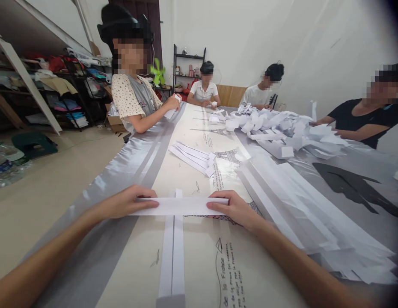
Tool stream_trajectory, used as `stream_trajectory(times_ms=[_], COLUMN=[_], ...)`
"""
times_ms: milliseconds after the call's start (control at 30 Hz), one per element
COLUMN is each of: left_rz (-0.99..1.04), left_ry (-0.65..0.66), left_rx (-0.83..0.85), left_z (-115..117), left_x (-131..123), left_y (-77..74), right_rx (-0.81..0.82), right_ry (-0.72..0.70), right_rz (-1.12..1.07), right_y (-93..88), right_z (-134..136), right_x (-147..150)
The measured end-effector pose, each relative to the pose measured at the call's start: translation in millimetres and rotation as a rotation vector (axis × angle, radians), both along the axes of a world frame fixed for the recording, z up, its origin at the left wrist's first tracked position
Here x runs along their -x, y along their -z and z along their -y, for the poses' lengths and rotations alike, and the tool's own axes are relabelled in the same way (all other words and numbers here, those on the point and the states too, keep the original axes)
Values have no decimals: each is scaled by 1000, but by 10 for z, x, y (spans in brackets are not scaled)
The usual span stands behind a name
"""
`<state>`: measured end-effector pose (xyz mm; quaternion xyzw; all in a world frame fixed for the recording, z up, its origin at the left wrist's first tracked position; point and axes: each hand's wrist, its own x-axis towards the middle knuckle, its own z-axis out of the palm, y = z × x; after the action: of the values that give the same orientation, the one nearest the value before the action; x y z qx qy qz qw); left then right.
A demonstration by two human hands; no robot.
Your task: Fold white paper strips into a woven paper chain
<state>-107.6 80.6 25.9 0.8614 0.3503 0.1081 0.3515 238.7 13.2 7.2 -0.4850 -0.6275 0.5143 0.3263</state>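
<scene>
A white paper strip (182, 206) is held level across the middle of the view, one end in each hand. My left hand (133, 202) pinches its left end between thumb and fingers. At the right end, my right hand (231, 207) grips it in the same way. Beneath it, running lengthwise on the tablecloth, lie long white strips (171, 261) side by side with a thin dark gap between them. Farther up the cloth sits a small fanned group of white strips (192, 157).
Long white sheets (292, 205) are spread on the right of the table (131, 273), with a heap of folded paper (282, 128) behind. A dark flat piece (349, 179) lies far right. Several people sit around the table. A green stool (35, 144) stands on the floor.
</scene>
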Motion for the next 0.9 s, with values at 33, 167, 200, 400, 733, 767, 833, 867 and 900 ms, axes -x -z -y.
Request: stream_trajectory(times_ms=[33, 167, 200, 400, 733, 767, 833, 867, 900], left_rz=[-12, -14, -8, 99, 167, 158, 140, 137, 133], left_ry=[2, -16, -18, -6, 20, 31, 40, 39, 34], left_rx=[31, 69, 68, 182, 255, 250, 244, 248, 254], left_z=[-11, -38, -37, 23, -104, -118, -130, -129, -124], left_x=[5, 13, 11, -31, 130, 144, 151, 146, 138], left_y=[7, 48, 55, 32, 82, 75, 50, 36, 23], right_rx=[7, 27, 33, 106, 51, 47, 34, 26, 17], right_ry=[1, -1, -1, 8, -62, -75, -95, -100, -99], right_rz=[2, 0, -12, -135, -94, -91, -83, -77, -72], right_y=[1, 17, 19, 32, 52, 41, 26, 24, 24], right_z=[2, -5, -9, -19, -13, -10, -5, -3, -2], right_x=[0, 4, 5, -16, -52, -48, -41, -39, -36])
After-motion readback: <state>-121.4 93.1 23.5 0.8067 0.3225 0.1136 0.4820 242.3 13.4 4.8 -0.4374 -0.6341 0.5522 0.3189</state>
